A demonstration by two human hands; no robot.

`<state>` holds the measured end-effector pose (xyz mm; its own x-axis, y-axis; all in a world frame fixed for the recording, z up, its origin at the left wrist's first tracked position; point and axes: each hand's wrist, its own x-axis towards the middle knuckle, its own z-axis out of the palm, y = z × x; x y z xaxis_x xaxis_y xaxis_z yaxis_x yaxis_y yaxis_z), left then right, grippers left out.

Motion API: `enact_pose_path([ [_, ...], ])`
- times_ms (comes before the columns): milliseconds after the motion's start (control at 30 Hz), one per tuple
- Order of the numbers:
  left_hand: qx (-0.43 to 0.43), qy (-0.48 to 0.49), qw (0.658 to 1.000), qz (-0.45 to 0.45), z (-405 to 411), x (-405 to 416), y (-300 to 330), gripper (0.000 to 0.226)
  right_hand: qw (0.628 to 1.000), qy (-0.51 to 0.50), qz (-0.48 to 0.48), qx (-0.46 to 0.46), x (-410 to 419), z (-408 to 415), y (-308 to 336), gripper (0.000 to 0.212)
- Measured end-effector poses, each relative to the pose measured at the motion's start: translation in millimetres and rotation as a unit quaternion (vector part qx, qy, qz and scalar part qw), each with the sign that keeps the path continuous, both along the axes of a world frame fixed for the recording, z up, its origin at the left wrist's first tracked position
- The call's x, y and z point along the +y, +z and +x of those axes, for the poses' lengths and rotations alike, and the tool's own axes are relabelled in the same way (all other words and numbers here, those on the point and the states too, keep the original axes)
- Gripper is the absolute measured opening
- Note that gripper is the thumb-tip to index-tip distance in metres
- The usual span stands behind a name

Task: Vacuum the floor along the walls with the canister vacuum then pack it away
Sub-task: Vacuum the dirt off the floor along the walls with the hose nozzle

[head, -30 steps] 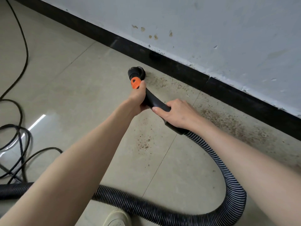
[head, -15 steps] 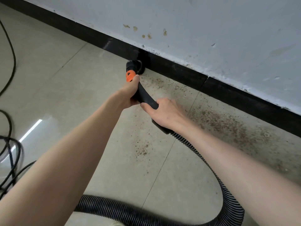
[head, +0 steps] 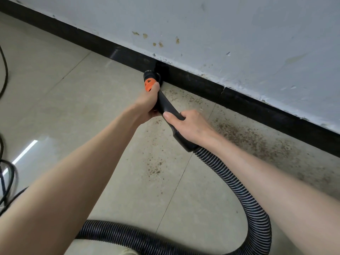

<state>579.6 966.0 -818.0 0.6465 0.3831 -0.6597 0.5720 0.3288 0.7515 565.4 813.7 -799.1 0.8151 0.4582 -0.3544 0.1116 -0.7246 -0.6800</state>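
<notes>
Head view: your left hand [head: 147, 105] and right hand [head: 191, 126] both clasp the wand [head: 165, 105], nozzle [head: 150, 75] at the skirting [head: 193, 83], dirt [head: 239, 133] lying rightward.

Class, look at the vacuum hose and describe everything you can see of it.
The vacuum hose is black, ribbed and looks like flexible plastic. It loops across the tiled floor and joins a smooth black curved handle with an orange collar. Its black nozzle meets the black skirting board. The left hand and right hand grip the handle.
</notes>
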Motion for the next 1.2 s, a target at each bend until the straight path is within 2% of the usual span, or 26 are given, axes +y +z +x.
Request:
enact_pose_path([
  [433, 0.006, 0.119, 0.992, -0.049, -66, 0, -11, 0.041, 0.989, 0.129, -0.07, -0.024, 1, -32, 5, 0.053],
  [567, -0.001, 0.15, 0.986, -0.079, -104, -8, -19, 0.061, 0.973, 0.196, -0.114, -0.038, -8, -55, 10, 0.053],
  [667, -0.011, 0.176, 0.981, -0.085, -127, -22, -23, 0.051, 0.964, 0.227, -0.134, -0.043, -17, -71, 12, 0.051],
  [833, 0.001, 0.184, 0.978, -0.095, -142, -44, -25, 0.044, 0.956, 0.238, -0.161, -0.067, -34, -85, 13, 0.049],
  [1200, 0.017, 0.136, 0.987, -0.079, -106, -57, -23, 0.04, 0.972, 0.172, -0.145, -0.064, -56, -64, 7, 0.054],
])
